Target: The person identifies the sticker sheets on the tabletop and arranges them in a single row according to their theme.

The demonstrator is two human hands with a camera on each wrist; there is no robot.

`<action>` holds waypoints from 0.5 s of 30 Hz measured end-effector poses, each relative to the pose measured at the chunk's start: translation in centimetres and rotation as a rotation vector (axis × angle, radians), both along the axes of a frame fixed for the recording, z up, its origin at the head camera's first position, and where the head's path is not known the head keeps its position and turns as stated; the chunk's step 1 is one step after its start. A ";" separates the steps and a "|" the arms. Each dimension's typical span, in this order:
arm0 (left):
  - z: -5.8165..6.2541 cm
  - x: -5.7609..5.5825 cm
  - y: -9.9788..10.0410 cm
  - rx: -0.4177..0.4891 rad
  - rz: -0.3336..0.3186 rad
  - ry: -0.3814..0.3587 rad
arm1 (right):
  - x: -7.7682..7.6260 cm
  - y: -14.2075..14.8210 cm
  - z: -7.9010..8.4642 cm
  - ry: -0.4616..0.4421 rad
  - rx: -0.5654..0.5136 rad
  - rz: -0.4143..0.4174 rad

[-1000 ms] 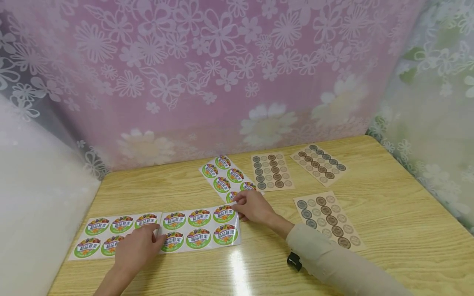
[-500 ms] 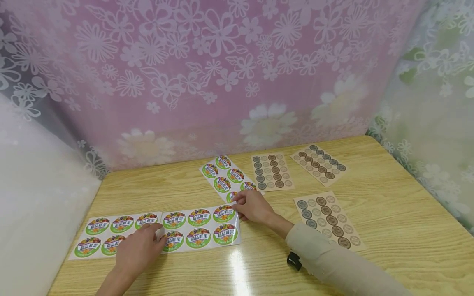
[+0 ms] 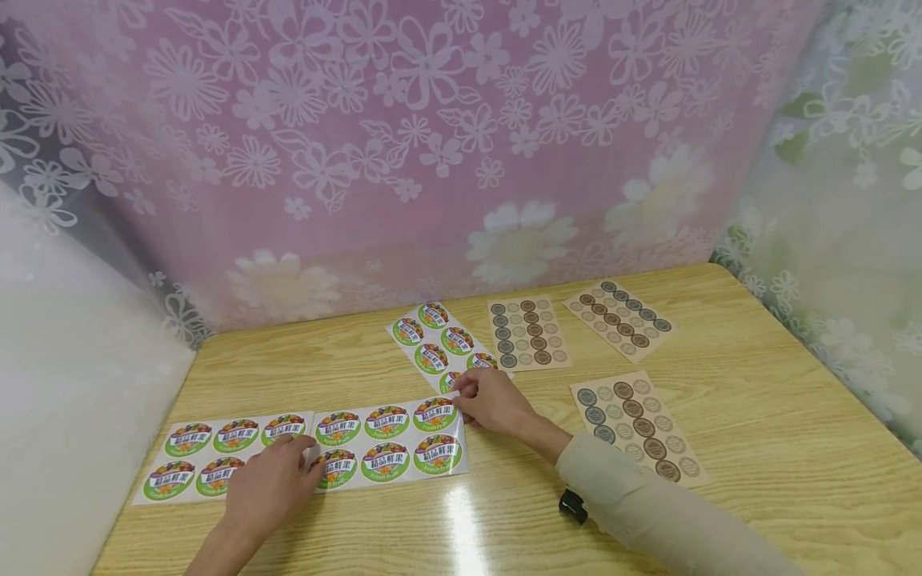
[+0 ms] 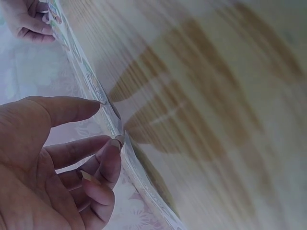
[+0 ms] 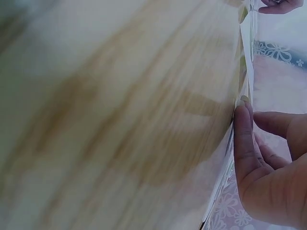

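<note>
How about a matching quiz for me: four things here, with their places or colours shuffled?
1. Left hand
2. Right hand
3. Table
4. Back curtain

A. Pink with pale flowers
B. At the far right corner of a fruit-sticker sheet
C. Where that sheet's left edge meets a second sheet
D. Yellowish wood grain

Pairs: 1-C, 2-B, 3-D, 4-A

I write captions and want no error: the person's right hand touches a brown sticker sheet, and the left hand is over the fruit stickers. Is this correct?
Not quite: the head view shows the right hand touching a white sheet of fruit stickers, not a brown one. The left hand is over fruit stickers.
</note>
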State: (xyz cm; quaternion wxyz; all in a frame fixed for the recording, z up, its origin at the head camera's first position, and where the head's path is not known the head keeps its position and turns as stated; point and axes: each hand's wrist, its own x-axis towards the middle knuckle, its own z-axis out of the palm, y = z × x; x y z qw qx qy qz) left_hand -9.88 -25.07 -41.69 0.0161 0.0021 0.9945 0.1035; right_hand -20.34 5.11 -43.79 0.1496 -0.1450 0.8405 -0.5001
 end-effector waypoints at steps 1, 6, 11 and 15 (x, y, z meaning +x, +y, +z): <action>0.0 0.0 0.0 0.000 0.000 -0.001 | 0.0 0.0 0.0 0.003 0.001 0.003; 0.1 0.0 0.0 0.001 -0.001 -0.001 | 0.1 0.1 0.0 0.011 0.003 0.014; 0.1 -0.1 0.0 -0.007 -0.001 -0.002 | 0.1 0.2 0.1 0.026 0.046 0.018; 0.1 0.0 0.0 -0.010 0.000 -0.014 | 0.3 0.3 0.4 0.081 0.134 0.034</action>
